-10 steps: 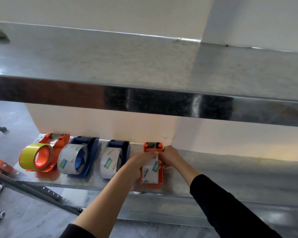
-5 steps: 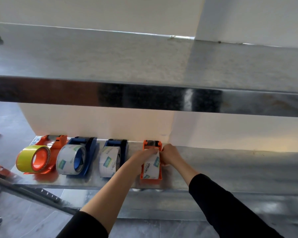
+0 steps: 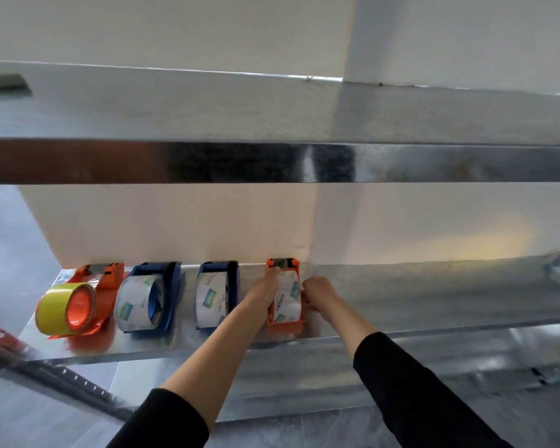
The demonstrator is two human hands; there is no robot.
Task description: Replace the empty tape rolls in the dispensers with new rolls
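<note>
Steel shelving fills the head view, set against a pale wall; an upper shelf (image 3: 272, 118) crosses the top and a lower shelf (image 3: 434, 302) sits beneath it, with grey floor below. Four tape dispensers stand in a row at the lower shelf's left end, all with their long axis running front to back, cutter ends toward the wall. From the left: one with a yellow roll (image 3: 63, 310); a blue dispenser (image 3: 172, 286); a second blue one (image 3: 232, 273); then the orange dispenser (image 3: 286, 325), nearest the wall's corner. A clear roll (image 3: 286, 300) stands on edge inside the orange dispenser, its printed band facing up and toward the person. The two hands flank it. The left hand (image 3: 265, 287) lies against the roll's left side, fingers nearly straight, tips reaching to the cutter end; whether they pinch tape cannot be told. The right hand (image 3: 317, 289) is curled against the dispenser's right wall, gripping it; both forearms come up from below in black sleeves.
</note>
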